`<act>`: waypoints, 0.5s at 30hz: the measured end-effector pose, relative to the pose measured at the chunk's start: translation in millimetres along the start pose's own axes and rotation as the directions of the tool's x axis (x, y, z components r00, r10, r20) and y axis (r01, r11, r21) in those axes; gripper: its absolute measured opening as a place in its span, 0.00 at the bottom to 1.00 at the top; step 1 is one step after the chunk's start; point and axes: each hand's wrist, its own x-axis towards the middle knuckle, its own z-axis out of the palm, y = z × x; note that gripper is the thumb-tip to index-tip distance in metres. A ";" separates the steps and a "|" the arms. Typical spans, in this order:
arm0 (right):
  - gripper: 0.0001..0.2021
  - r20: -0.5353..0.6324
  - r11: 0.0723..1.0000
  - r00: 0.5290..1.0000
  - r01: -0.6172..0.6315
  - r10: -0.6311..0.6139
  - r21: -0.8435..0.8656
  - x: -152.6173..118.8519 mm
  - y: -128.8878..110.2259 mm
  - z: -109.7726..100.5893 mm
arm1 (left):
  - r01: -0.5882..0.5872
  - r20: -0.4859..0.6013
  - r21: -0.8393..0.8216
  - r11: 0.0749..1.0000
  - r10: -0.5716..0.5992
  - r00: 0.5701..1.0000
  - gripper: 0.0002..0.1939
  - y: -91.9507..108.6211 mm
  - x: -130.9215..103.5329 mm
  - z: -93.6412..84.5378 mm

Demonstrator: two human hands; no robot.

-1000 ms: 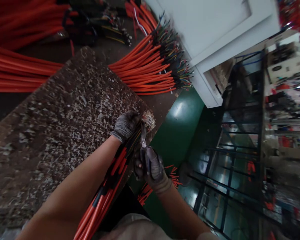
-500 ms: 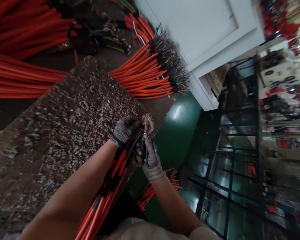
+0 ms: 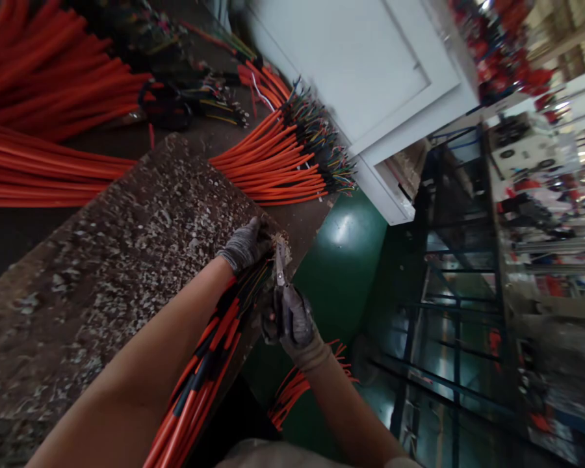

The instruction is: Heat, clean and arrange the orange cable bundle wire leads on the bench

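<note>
Gloved left hand (image 3: 242,245) gripping cables (image 3: 209,354), right hand (image 3: 292,322) gripping cutters (image 3: 279,263)

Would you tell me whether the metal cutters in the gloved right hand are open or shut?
Cannot tell: the metal cutters are too small and blurred at the bundled orange cables.

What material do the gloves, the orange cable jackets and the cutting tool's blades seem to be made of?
Gloves, seen on the left hand: probably knitted fabric, grey and matte, with a ribbed cuff. Orange cable bundle: likely plastic or rubber jackets, smooth with a slight sheen. Cutting tool in the right hand: blades look like metal, pale and reflective.
</note>
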 end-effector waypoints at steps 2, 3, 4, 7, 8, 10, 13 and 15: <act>0.24 -0.021 1.000 1.000 0.001 0.000 0.032 -0.9 7.4 -0.6 | -0.059 0.037 0.050 0.997 0.057 0.998 0.13 -1.2 0.6 0.1; 0.24 -0.048 0.999 0.999 0.012 -0.010 0.037 -0.5 8.6 -0.7 | -0.071 0.041 0.069 0.995 0.069 0.997 0.11 -2.2 0.8 1.5; 0.23 -0.074 0.999 0.997 0.013 -0.010 0.038 0.1 8.4 -0.8 | -0.068 0.025 0.080 0.994 0.066 0.997 0.08 -3.3 0.9 3.7; 0.26 -0.069 0.995 0.994 -0.080 0.084 0.059 1.7 3.8 -0.7 | -0.028 -0.079 0.087 0.996 0.035 0.996 0.07 -6.4 0.0 12.3; 0.27 -0.053 0.990 0.991 -0.122 0.126 0.070 2.0 1.8 -0.4 | -0.016 -0.114 0.082 0.996 0.025 0.993 0.08 -7.2 -0.8 14.5; 0.29 -0.058 0.983 0.985 -0.158 0.164 0.094 2.8 -1.9 1.4 | -0.014 -0.158 0.051 0.999 0.022 0.987 0.07 -8.5 -3.5 16.1; 0.30 -0.096 0.983 0.985 -0.133 0.146 0.129 6.4 -7.0 8.7 | -0.061 -0.170 -0.046 0.997 0.052 0.984 0.06 -11.2 -9.1 12.4; 0.30 -0.085 0.980 0.987 -0.124 0.139 0.155 12.1 -10.6 15.1 | -0.092 -0.178 -0.116 0.989 0.071 0.982 0.07 -14.2 -12.6 8.8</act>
